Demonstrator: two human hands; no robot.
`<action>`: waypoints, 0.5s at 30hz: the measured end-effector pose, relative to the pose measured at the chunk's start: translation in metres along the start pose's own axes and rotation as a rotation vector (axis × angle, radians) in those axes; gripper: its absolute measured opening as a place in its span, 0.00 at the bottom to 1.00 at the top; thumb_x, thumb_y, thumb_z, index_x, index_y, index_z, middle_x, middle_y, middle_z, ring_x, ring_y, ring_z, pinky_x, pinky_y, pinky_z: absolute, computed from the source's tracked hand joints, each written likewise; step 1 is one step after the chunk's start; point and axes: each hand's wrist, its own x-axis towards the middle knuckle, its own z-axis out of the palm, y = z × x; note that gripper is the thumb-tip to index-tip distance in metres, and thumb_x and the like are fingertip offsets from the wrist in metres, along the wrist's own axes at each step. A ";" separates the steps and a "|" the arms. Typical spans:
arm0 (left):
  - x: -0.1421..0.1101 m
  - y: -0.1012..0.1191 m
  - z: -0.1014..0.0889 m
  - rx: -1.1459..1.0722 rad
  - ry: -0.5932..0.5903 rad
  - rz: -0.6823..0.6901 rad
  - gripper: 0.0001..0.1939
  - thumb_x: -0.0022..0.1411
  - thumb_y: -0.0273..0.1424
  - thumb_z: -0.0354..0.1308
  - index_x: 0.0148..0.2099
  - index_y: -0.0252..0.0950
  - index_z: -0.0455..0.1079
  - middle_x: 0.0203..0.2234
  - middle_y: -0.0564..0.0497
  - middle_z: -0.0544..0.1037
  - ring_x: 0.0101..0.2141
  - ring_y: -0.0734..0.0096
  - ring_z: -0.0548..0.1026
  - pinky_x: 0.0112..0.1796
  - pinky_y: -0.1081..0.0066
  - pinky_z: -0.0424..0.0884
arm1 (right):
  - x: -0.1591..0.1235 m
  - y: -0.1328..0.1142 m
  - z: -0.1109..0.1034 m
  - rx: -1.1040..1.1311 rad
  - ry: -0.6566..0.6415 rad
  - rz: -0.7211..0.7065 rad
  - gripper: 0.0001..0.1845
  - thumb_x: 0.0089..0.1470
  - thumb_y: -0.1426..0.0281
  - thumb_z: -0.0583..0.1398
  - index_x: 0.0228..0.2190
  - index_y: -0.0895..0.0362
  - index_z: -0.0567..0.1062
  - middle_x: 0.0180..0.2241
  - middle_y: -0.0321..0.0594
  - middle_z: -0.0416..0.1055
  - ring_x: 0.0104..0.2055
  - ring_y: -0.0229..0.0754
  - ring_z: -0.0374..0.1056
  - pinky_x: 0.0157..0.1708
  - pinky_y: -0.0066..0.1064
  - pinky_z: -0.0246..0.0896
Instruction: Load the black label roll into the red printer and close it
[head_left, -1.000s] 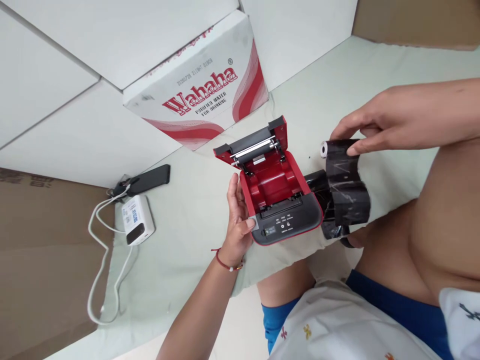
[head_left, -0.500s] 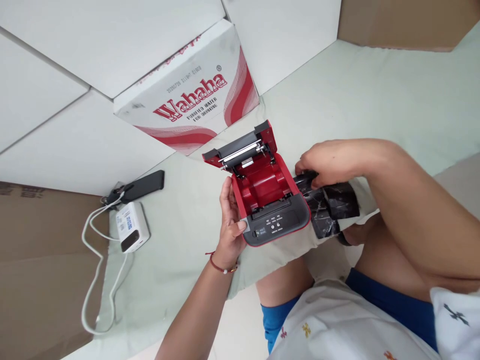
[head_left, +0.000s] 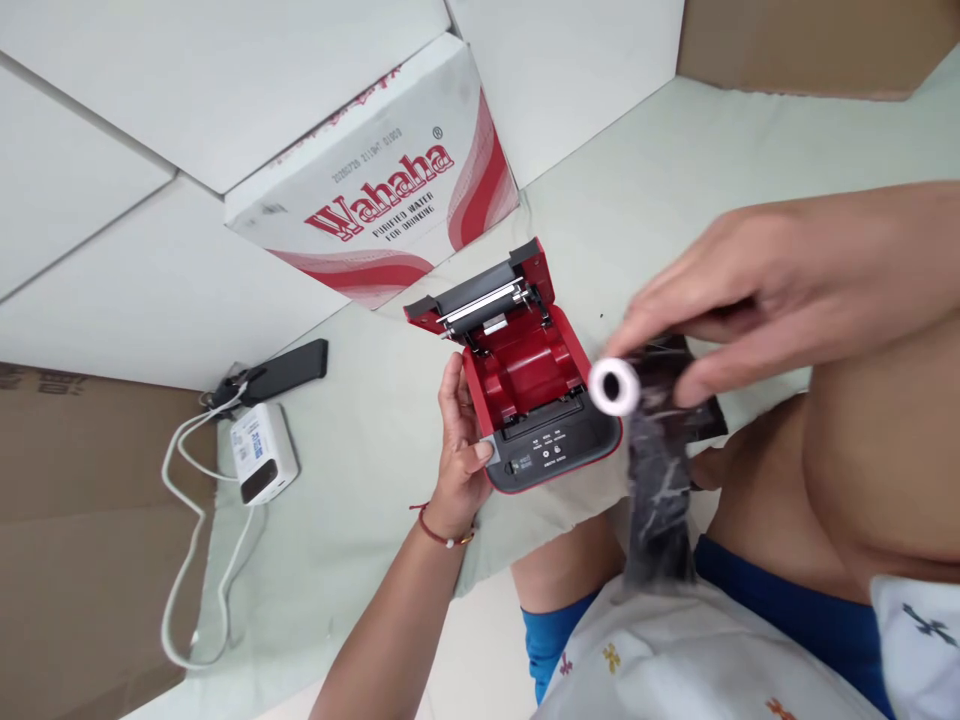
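Left hand [head_left: 463, 462] is gripping the red-and-black portable printer [head_left: 559, 440], lid [head_left: 480, 290] gaping; at right, right hand [head_left: 750, 300] is pinching 1 white-ended roll [head_left: 629, 388], black strip [head_left: 660, 500] trailing near.

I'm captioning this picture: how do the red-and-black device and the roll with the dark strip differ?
The device is boxy, with its lid raised; the roll is round, with a dark strip hanging from it. The device is red and black; the roll shows a white end. The left hand holds the device, the right hand the roll. Both are hand-held.
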 end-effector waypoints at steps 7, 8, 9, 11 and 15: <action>0.000 0.001 0.003 0.019 -0.027 0.026 0.51 0.60 0.51 0.73 0.80 0.63 0.55 0.80 0.54 0.59 0.80 0.43 0.55 0.78 0.44 0.57 | 0.032 -0.059 0.054 -0.138 -0.139 -0.436 0.10 0.66 0.73 0.64 0.45 0.57 0.85 0.42 0.41 0.83 0.38 0.40 0.72 0.35 0.32 0.55; 0.000 0.000 0.002 0.025 -0.026 0.028 0.51 0.60 0.52 0.73 0.80 0.63 0.55 0.80 0.54 0.59 0.80 0.42 0.56 0.78 0.44 0.58 | 0.034 -0.062 0.058 -0.163 -0.133 -0.403 0.10 0.66 0.73 0.63 0.44 0.57 0.85 0.42 0.43 0.83 0.38 0.41 0.72 0.34 0.33 0.54; 0.001 -0.002 0.001 0.032 -0.022 0.033 0.51 0.60 0.53 0.73 0.80 0.63 0.55 0.80 0.54 0.59 0.80 0.41 0.57 0.77 0.44 0.58 | 0.035 -0.064 0.061 -0.188 -0.129 -0.372 0.10 0.66 0.73 0.63 0.45 0.57 0.84 0.43 0.44 0.83 0.38 0.42 0.72 0.33 0.33 0.53; 0.002 -0.005 -0.001 0.039 -0.008 0.047 0.52 0.59 0.54 0.74 0.80 0.62 0.56 0.80 0.53 0.59 0.79 0.40 0.58 0.77 0.43 0.60 | 0.037 -0.067 0.064 -0.242 -0.142 -0.326 0.11 0.65 0.74 0.62 0.46 0.57 0.84 0.43 0.45 0.83 0.38 0.43 0.72 0.32 0.33 0.51; 0.002 -0.007 -0.003 0.020 -0.020 0.048 0.53 0.57 0.54 0.75 0.80 0.63 0.56 0.81 0.53 0.57 0.80 0.40 0.56 0.77 0.44 0.60 | 0.042 -0.074 0.068 -0.334 -0.184 -0.313 0.14 0.62 0.77 0.62 0.45 0.56 0.85 0.38 0.45 0.82 0.35 0.43 0.72 0.33 0.33 0.51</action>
